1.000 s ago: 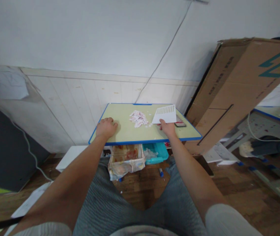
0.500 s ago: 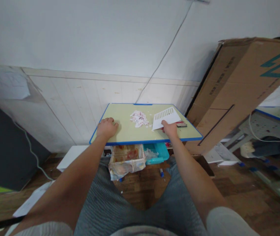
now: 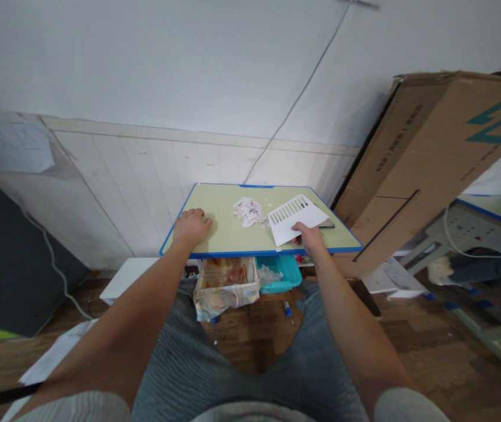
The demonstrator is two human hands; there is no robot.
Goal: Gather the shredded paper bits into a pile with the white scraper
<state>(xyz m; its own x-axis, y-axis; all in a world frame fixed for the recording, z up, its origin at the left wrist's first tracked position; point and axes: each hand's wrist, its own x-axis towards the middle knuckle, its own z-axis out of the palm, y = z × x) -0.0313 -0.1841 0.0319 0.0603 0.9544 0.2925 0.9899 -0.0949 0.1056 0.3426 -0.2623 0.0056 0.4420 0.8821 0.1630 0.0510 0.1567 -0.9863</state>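
"White card (image 3: 289,224) moved! It came nearer to the front edge of the table (image 3: 224,237), and it turned so one corner pointed at that edge."

"Who had it?"

"The right hand (image 3: 310,237) did. Its thumb was on top, and it pinched the card tight. The card was over the right half of the table, with a row of slots along one side."

"What was next to it?"

"A pile of scraps (image 3: 249,211), white and pinkish, just beside it, near the middle of the table. A flat thing (image 3: 328,225) peeked out toward the right edge, but the card hid most of it."

"And the left hand (image 3: 192,227)?"

"It stayed by the left edge, palm down, with its fingers bent. I couldn't tell if it held anything under there."

"What else?"

"Below the front edge was a box with a bag (image 3: 228,298) in it, and a blue-green tub (image 3: 280,288) right beside. Past the right edge stood a big cardboard box (image 3: 444,152). Behind the back edge, a gray cord (image 3: 297,103) ran down the wall (image 3: 180,70)."
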